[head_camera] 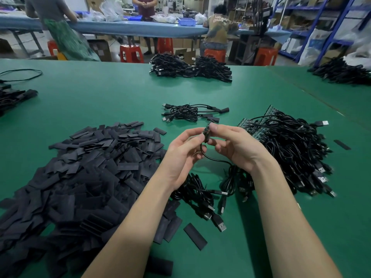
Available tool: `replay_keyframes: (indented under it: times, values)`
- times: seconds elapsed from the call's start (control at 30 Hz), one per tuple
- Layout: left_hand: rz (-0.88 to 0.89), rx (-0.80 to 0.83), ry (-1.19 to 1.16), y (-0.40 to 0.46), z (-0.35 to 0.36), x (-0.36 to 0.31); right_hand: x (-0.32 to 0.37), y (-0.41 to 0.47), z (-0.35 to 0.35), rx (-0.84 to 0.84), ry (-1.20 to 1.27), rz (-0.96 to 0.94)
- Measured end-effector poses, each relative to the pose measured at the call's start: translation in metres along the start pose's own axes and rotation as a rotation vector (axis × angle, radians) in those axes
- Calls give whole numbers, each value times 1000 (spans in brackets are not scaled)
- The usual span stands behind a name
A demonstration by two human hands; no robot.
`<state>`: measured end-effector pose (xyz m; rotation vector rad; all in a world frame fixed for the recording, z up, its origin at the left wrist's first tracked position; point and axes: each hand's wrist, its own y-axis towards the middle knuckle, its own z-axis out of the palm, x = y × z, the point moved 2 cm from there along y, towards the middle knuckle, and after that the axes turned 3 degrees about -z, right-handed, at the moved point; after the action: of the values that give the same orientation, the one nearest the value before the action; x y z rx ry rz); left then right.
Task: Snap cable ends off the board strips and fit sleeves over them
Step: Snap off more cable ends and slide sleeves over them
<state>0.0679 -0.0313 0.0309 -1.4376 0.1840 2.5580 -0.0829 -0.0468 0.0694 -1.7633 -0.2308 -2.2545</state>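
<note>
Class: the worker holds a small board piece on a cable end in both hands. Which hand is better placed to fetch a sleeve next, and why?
Left. The sleeve pile lies on the left hand's side, while the right hand pinches the board piece nearer the cable heap.

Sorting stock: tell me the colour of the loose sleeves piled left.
Black sleeves, clearest in the head view.

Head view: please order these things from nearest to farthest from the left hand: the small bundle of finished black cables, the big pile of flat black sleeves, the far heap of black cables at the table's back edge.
From the left hand:
1. Big pile of flat black sleeves, directly to its left.
2. Small bundle of finished black cables, just beyond the hands.
3. Far heap of black cables, at the green table's back edge.
</note>
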Motion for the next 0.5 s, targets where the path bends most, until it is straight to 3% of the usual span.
replay_keyframes:
  times: [0.17,0.3,0.5]
  values:
    - [0,5,-39,0,1,0,0,0,1,-59,57,-20]
    - [-4,-52,-139,2,0,-2,4,1,2,-91,99,-121]
    - [-20,-52,-108,1,2,-1,10,-2,-2,-121,140,-270]
